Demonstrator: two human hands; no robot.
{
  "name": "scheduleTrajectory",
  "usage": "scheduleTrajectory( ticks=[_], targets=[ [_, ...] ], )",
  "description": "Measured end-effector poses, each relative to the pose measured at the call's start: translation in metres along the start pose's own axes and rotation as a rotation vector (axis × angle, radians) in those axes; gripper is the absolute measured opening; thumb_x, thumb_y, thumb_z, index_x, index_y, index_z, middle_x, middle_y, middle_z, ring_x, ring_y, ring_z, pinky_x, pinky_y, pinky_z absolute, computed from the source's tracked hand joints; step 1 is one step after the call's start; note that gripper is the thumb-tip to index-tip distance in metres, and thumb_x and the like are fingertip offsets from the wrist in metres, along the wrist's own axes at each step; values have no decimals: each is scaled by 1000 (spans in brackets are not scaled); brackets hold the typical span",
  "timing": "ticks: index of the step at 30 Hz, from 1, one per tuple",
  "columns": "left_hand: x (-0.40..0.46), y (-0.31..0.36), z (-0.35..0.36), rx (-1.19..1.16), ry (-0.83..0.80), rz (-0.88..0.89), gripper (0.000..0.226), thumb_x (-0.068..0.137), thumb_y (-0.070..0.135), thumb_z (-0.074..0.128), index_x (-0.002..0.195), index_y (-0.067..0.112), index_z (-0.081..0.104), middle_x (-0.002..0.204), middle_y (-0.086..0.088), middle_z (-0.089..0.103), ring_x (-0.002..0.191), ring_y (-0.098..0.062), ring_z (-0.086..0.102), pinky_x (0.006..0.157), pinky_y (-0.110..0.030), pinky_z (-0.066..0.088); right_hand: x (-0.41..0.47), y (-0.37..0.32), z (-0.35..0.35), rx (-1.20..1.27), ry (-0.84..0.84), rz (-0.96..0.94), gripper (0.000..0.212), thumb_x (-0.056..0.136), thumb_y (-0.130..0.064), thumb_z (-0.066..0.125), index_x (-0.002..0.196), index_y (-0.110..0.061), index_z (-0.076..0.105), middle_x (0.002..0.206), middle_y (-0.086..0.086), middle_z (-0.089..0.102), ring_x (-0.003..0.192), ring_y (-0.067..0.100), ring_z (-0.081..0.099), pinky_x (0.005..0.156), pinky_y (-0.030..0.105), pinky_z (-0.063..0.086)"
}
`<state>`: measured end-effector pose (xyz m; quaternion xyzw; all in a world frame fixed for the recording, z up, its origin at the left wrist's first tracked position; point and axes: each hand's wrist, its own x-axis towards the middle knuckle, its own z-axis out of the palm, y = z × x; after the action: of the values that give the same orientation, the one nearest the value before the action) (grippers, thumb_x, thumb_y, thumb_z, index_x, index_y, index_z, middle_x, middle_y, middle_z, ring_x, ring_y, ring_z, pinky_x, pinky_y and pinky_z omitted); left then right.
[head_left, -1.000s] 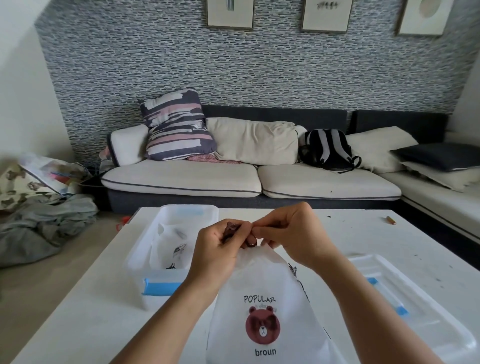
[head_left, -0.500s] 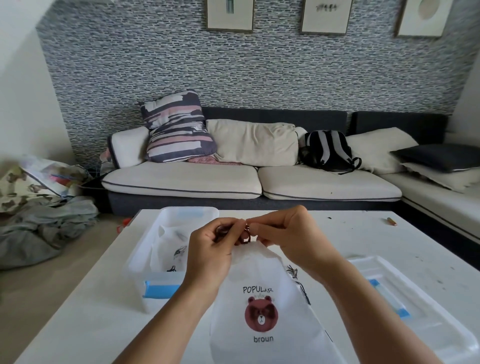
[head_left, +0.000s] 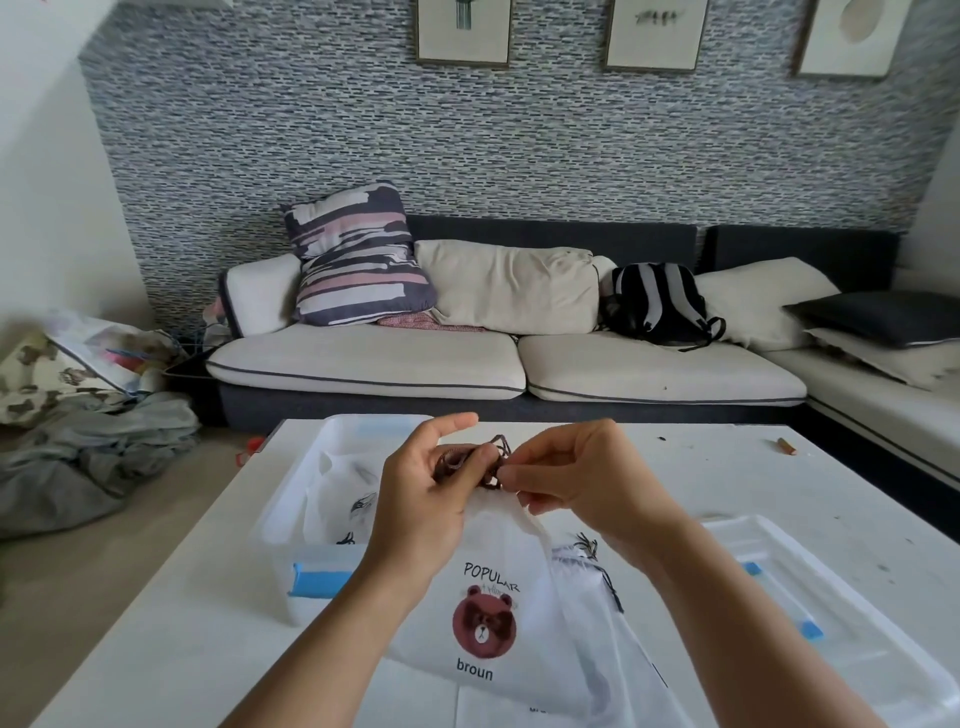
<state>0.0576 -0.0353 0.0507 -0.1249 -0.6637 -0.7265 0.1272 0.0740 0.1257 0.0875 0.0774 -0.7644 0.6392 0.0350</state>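
The white bear-print bag lies on the white surface, with its mouth lifted between two hands. The left hand and the right hand meet there — each grip is pinching the brown drawstring at the gathered top. A clear plastic box stands just beside the bag, on the left.

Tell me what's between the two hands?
The dark brown drawstring of the bear bag, bunched up. The left hand and right hand both pinch it. The head view shows it.

Head camera, facing forward and down, close over table; sofa beyond
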Motion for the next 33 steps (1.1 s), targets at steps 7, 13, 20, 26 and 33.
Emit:
scheduleTrajectory(
  ticks=[7,13,20,26,33],
  targets=[
    [-1,3,2,4,40,76,11,83,7,76,79,17,77,78,3,77,76,-8,72,73,-15,53,-2,3,8,-66,-2,19,8,79,-14,83,76,-9,78,72,6,72,65,12,58,62,24,46],
    [-2,3,1,-10,44,53,15,78,5,80,75,20,79,77,0,78,76,-12,73,73,-19,56,-3,5,13,-49,47,4,13,74,-4,84,69,-1,72,64,4,67,61,13,53,58,19,44],
    [0,6,-4,79,-56,150,8,71,20,79,78,22,80,77,4,78,76,-11,74,73,-18,56,-2,9,19,-45,163,-29,14,74,7,75,71,-2,66,62,7,70,54,11,59,55,22,49],
    [-2,4,-5,126,-135,172,11,75,15,78,83,22,79,81,7,78,79,-10,75,74,-16,55,3,13,21,218,-67,322,9,86,8,61,85,2,68,72,12,57,59,13,50,58,23,43],
    [-2,8,-7,108,-150,159,13,70,21,78,83,18,80,81,6,78,80,-9,75,74,-15,54,2,9,-1,297,-170,395,19,83,6,72,102,7,73,88,13,68,70,14,59,64,22,53]
  ],
)
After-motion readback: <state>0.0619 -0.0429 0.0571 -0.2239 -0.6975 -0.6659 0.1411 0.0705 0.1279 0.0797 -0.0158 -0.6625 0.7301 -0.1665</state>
